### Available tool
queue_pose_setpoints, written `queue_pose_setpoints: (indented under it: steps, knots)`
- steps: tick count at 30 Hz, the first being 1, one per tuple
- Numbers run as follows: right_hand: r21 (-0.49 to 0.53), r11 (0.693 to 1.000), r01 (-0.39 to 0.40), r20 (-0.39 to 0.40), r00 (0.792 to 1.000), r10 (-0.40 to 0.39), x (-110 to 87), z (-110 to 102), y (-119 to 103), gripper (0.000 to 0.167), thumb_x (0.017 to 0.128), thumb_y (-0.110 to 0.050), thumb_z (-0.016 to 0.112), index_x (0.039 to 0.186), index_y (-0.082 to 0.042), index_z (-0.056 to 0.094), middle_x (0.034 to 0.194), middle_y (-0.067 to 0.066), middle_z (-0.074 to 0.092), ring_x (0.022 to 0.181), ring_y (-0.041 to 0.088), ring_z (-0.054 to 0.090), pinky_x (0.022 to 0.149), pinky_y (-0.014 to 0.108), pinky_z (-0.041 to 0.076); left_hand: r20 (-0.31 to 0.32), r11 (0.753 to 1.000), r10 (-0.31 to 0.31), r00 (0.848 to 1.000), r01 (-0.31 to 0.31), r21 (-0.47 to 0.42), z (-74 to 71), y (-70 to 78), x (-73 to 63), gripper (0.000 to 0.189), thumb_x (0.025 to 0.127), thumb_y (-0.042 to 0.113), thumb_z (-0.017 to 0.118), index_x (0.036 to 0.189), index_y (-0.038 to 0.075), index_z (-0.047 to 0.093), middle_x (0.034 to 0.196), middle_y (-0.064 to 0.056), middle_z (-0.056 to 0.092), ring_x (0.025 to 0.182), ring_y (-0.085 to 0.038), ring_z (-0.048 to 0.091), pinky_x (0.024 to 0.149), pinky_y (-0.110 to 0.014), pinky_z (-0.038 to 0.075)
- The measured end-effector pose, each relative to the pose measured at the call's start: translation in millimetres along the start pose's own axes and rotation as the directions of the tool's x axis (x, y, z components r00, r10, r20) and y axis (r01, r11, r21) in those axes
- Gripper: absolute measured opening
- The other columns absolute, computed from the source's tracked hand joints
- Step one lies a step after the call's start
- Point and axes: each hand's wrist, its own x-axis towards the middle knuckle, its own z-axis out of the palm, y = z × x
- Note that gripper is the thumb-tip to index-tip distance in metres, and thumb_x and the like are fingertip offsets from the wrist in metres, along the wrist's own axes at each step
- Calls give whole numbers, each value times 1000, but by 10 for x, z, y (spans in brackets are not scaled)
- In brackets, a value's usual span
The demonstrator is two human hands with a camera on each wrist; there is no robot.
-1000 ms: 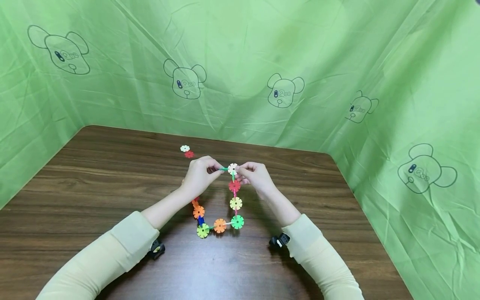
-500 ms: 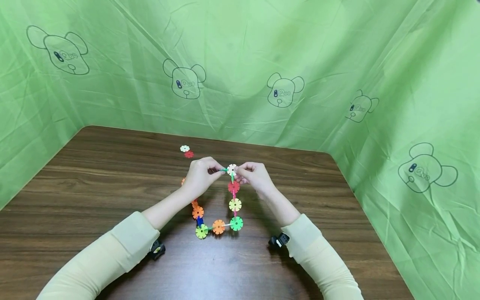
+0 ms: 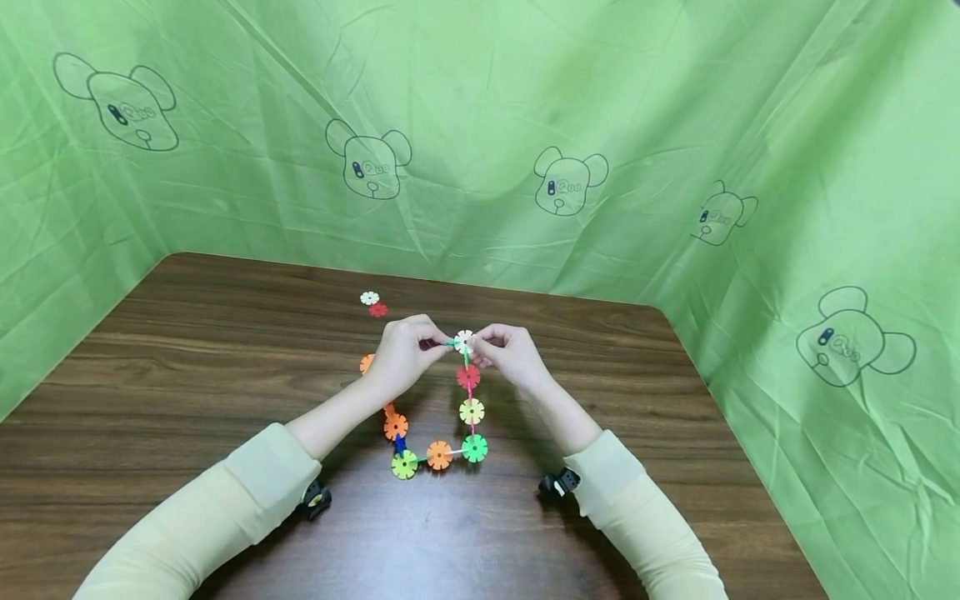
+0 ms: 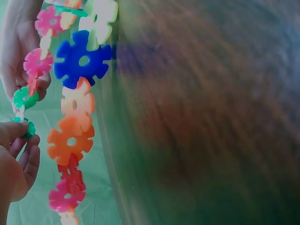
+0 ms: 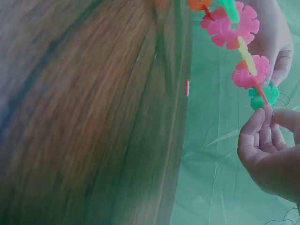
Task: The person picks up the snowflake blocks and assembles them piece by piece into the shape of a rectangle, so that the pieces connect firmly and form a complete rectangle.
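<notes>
A chain of notched plastic snowflake discs hangs between both hands above the table. My left hand (image 3: 406,354) pinches a green snowflake disc (image 4: 29,128) beside the white snowflake disc (image 3: 463,342). My right hand (image 3: 514,354) pinches the chain at that white disc's right edge; its fingertips partly cover the join. Below run a red disc (image 3: 468,377), a yellow disc (image 3: 472,411) and a green disc (image 3: 475,448). An orange disc (image 3: 439,455) and a yellow-green disc (image 3: 404,464) form the near side. A blue disc (image 4: 84,61) continues the left side, partly hidden by my left hand.
A loose white disc (image 3: 369,297) and a loose red disc (image 3: 378,310) lie toward the back of the brown wooden table (image 3: 225,333). Green cloth (image 3: 465,208) with bear outlines surrounds the table's back and sides.
My left fingers have shifted slightly right, toward the white disc. The white disc and the chain's right side sit slightly lower. An orange disc now shows left of my left hand.
</notes>
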Motion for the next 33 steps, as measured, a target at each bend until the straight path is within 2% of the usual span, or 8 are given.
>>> queue_pose_setpoints:
  steps: [5, 7, 13, 16, 21, 23, 28, 33]
  knots:
    - [-2, 999, 32, 46, 998, -32, 5, -37, 11, 25, 88, -1, 64, 111, 8, 61, 90, 20, 69, 65, 13, 63, 71, 47, 56, -3, 1000, -12, 1000, 12, 0, -12, -25, 31, 3, 78, 7, 77, 78, 5, 75, 74, -1, 66, 63, -10, 60, 57, -27, 53]
    - [-11, 998, 59, 71, 996, -58, -15, -43, -29, 31, 88, 1, 63, 118, 7, 58, 95, 26, 67, 65, 17, 64, 70, 48, 56, 11, 1000, -21, 1000, 21, -8, -19, -43, 45, 3, 78, 7, 77, 79, 6, 75, 75, -1, 67, 63, -9, 60, 57, -27, 53]
    - [-108, 988, 114, 92, 990, -104, -127, -38, -194, 33, 88, 5, 59, 120, 10, 55, 91, 33, 65, 69, 40, 64, 67, 50, 56, 128, 999, -21, 992, 26, -32, -120, -176, 133, 18, 75, 9, 79, 91, 7, 73, 86, -3, 70, 74, -12, 64, 67, -29, 55]
    - [-108, 990, 93, 70, 994, -86, -148, -48, -190, 31, 88, 6, 59, 118, 11, 56, 91, 34, 64, 72, 46, 63, 70, 56, 53, 213, 999, -44, 976, 47, -5, -241, -341, 203, 29, 76, 10, 78, 104, 7, 70, 97, -6, 70, 86, -17, 65, 79, -34, 54]
    - [-74, 995, 70, 39, 997, -67, -56, -96, 41, 28, 87, 5, 60, 115, 6, 59, 87, 29, 67, 63, 26, 66, 65, 48, 57, 318, 991, -109, 942, 76, 114, -458, -726, 294, 38, 82, 12, 73, 119, 5, 63, 114, -10, 66, 103, -26, 61, 90, -43, 48]
    - [-65, 996, 63, 30, 998, -61, -22, -111, 127, 28, 87, 5, 61, 114, 4, 60, 86, 27, 67, 60, 16, 65, 63, 42, 58, 344, 985, -125, 931, 74, 157, -518, -880, 305, 41, 83, 11, 73, 122, 5, 61, 116, -12, 65, 108, -30, 57, 93, -46, 44]
    - [-27, 1000, 11, 36, 999, -10, -11, -108, 170, 28, 88, 5, 60, 116, 4, 59, 89, 32, 65, 60, 16, 64, 68, 48, 57, 386, 973, -174, 906, 99, 206, -604, -1180, 306, 45, 83, 7, 72, 126, 3, 57, 121, -17, 62, 116, -35, 53, 100, -51, 39]
    - [-7, 1000, -8, 54, 998, 9, 20, -115, 213, 29, 88, 4, 60, 116, 5, 57, 90, 32, 64, 61, 16, 64, 68, 47, 57, 430, 959, -249, 868, 158, 236, -628, -1370, 300, 52, 82, 6, 72, 130, 1, 52, 127, -19, 58, 121, -37, 49, 102, -52, 37]
